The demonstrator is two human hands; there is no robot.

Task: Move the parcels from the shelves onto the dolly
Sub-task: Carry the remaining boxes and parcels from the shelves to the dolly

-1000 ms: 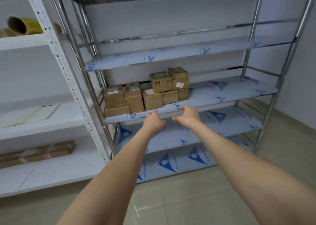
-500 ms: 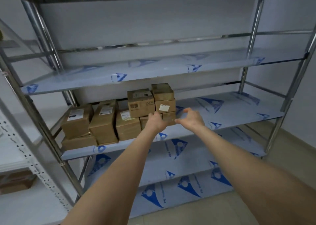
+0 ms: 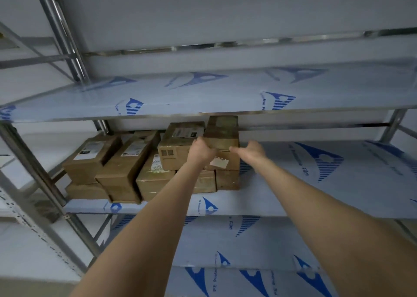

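Note:
Several brown cardboard parcels are stacked on the left part of the middle shelf [image 3: 293,197]. The top parcel [image 3: 222,130] sits highest, at the right end of the stack, on a parcel with a white label [image 3: 228,163]. My left hand [image 3: 202,150] is at its front left corner, fingers curled onto it. My right hand [image 3: 250,150] reaches in from the right with fingers stretched out, the tips touching the parcel's front right edge. A taped parcel with a label [image 3: 180,143] stands just left of my left hand. The dolly is out of view.
The upper shelf [image 3: 203,98] hangs close above the top parcel. More parcels [image 3: 126,161] fill the shelf to the left, up to the steel post [image 3: 33,166]. The shelf surface right of the stack is bare film. Lower shelves [image 3: 237,240] lie below my arms.
I have stepped closer to the rack and both hands have risen from the shelf's front edge to the top right parcel; the left now holds its corner and the right touches it.

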